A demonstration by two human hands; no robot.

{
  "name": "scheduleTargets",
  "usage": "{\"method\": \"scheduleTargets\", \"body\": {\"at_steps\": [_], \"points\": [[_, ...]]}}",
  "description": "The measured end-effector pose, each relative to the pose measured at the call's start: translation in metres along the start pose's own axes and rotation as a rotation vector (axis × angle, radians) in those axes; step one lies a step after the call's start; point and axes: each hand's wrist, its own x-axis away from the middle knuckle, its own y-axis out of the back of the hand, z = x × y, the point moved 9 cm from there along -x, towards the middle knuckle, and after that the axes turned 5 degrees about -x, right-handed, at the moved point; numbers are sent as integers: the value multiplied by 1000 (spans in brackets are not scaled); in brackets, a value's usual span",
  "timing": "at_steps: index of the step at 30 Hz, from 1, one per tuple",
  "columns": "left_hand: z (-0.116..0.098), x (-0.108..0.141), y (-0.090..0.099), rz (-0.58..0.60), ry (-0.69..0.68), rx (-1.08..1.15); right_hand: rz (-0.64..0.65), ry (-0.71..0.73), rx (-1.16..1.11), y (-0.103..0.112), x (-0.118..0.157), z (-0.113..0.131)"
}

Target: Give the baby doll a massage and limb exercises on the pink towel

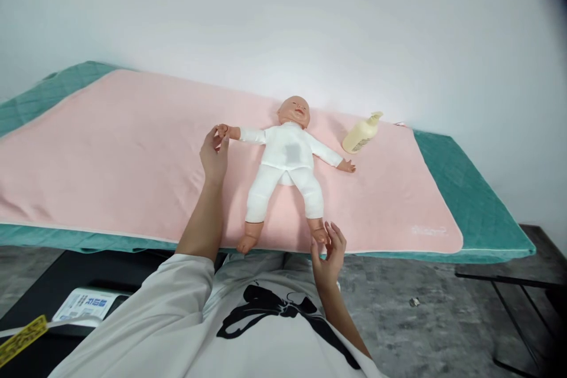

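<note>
A baby doll (287,136) in a white long-sleeved top and trousers lies on its back on a pink mat (133,142), its arms spread and feet toward me. Its chest has a grey square patch. My left hand (214,156) pinches the doll's hand on the left side, keeping that arm stretched out. At the mat's near edge, my right hand (328,257) has its thumb and fingers around the toes of the doll's right-side foot. A cream pump bottle (361,134) lies tilted on the mat beyond the doll's other hand.
Beneath the mat is a green quilted cover (473,201) on a table against a white wall. At lower left, a dark surface (39,289) bears a white labelled package (84,305) and a yellow patterned strip (22,339). A black metal frame (509,307) stands at lower right.
</note>
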Motion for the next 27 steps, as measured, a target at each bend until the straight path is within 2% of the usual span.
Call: {"method": "scheduleTargets", "body": {"at_steps": [3,6,9,15,19,24,27], "points": [[19,-6,4,15,83,-51,26,28,66,-10,4,1],[37,-9,3,78,194,-47,25,67,92,-15,6,4],[45,-7,3,116,265,-26,44,51,98,-18,5,2],[38,-3,6,92,288,33,74,-48,88,-19,1,-5],[35,-3,6,82,300,78,55,-44,84,-18,1,-4],[31,-6,7,43,267,107,-8,-41,81,-11,7,-6],[21,-4,7,-5,199,128,-76,-83,30,-5,9,-9]]}}
